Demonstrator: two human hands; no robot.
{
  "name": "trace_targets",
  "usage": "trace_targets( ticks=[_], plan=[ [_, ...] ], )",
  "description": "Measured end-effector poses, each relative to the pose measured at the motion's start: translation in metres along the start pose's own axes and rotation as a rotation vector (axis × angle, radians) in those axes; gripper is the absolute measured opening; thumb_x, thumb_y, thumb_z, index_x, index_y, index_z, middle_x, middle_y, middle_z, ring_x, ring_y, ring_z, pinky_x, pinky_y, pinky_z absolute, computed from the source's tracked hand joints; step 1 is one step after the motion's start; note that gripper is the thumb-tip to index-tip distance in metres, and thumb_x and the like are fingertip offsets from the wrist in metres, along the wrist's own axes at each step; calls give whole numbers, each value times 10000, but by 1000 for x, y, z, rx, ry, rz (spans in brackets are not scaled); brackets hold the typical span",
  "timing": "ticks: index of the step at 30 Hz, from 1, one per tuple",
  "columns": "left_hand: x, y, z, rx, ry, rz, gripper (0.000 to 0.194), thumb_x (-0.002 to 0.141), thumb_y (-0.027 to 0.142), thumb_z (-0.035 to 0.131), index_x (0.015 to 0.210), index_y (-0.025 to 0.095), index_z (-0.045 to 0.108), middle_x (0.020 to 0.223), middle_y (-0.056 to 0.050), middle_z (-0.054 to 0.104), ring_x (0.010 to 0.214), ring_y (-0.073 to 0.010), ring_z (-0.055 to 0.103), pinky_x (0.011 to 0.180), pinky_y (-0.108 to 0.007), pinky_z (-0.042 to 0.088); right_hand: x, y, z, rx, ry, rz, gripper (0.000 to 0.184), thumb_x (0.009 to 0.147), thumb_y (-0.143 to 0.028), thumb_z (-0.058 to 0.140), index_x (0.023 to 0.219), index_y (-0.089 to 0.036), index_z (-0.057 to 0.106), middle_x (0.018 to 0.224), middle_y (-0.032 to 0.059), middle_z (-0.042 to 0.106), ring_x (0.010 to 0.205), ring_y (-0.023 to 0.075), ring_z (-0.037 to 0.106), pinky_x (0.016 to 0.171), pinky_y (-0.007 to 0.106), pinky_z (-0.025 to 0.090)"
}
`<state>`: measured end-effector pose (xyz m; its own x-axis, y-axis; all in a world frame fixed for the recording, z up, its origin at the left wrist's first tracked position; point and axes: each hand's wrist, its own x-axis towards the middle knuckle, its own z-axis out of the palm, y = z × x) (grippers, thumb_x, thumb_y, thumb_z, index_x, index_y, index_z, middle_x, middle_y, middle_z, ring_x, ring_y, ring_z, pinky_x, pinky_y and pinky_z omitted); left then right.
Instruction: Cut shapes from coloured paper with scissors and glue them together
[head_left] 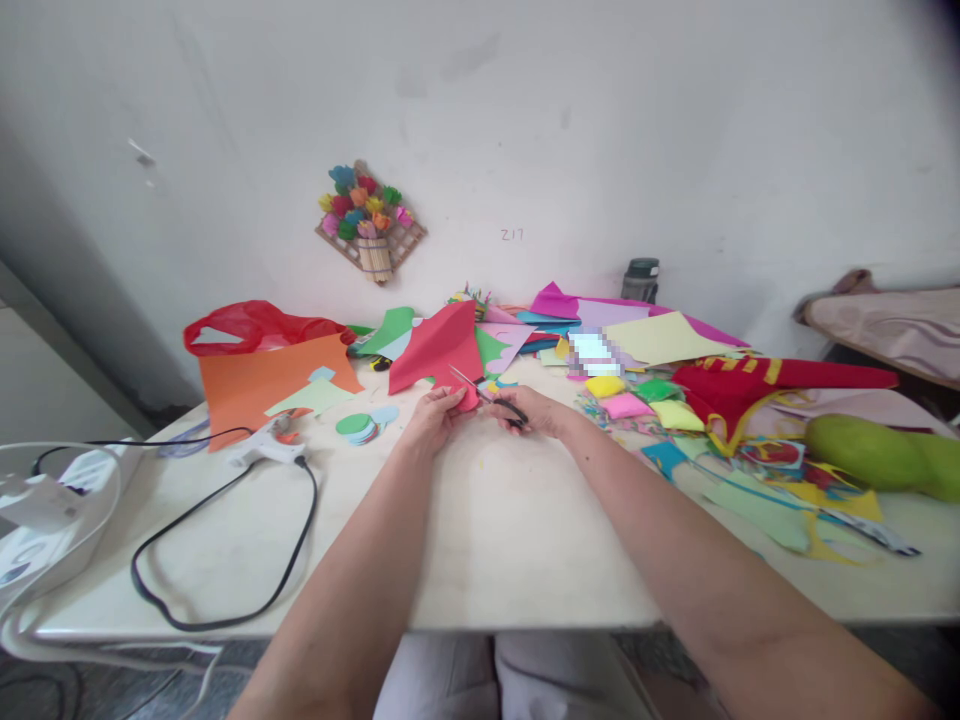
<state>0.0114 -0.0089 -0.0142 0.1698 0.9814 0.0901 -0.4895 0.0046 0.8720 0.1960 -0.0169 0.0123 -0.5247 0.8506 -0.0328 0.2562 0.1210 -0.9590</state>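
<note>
My left hand (442, 413) pinches a sheet of red paper (442, 345), which stands up above the fingers with its corners spread. In my right hand (534, 412) are scissors (510, 408) with black handles, fingers closed round the grips. The scissor blades point up and left, over the red paper's lower edge by my left fingertips. Whether the blades are apart cannot be made out. Left of my left hand lie a stack of green and blue paper circles (355, 428) and a pale blue piece (385, 414).
A hot glue gun (270, 445) with a looped black cord lies left, near a white power strip (67, 510). Orange paper (281, 380) and a red plastic bag (262, 325) sit behind it. Paper scraps (772, 505), colourful packets (628, 405) and a green fruit-like object (870, 452) spread right.
</note>
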Motion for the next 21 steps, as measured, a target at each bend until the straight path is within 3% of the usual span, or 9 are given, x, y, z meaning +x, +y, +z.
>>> trace_targets(
  ticks=[21],
  plan=[
    [0,0,0,18,4,-5,79,667,131,692,654,111,617,679,-50,671,622,-139,637,643,-264,541,1,-4,4,38,31,0,207,678,-322,626,679,-166,490,397,-85,425,313,48,359,309,160,260]
  ],
)
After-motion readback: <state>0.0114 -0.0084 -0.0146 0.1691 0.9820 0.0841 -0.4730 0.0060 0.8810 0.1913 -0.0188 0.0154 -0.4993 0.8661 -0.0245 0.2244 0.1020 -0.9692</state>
